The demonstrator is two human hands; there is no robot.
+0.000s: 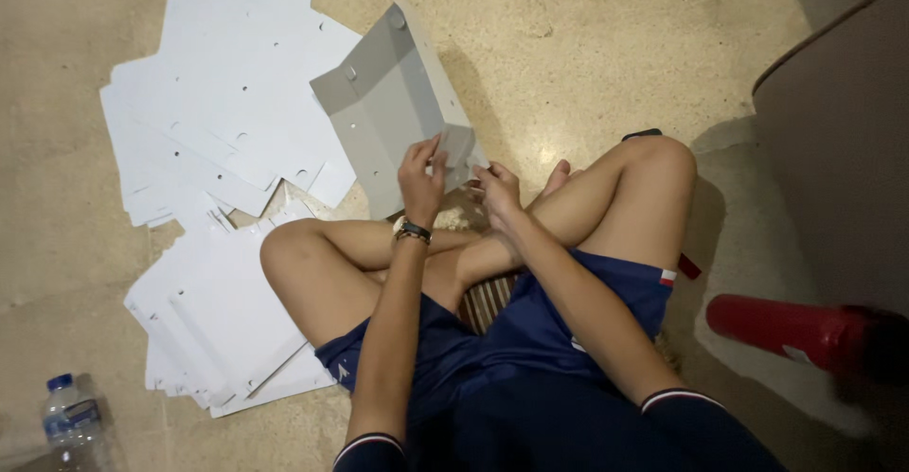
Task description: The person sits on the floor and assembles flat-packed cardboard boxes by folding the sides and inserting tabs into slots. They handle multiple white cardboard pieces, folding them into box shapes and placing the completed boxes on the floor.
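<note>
Both hands pinch the near edge of a half-folded grey card box blank (393, 103) — left hand (421, 180), right hand (494, 188) — mid-fold, above the crossed legs; next likely calls for creasing the near flap.

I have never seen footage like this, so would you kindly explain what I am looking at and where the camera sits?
There is one picture, taken by a camera on a person's head, looking down. The person sits cross-legged on a speckled floor. The left hand, with a wristwatch, and the right hand both grip a folded grey cardboard sheet at its lower edge. Piles of flat white sheets lie to the left, a water bottle sits at the bottom left, and a red cylinder lies at right.
</note>
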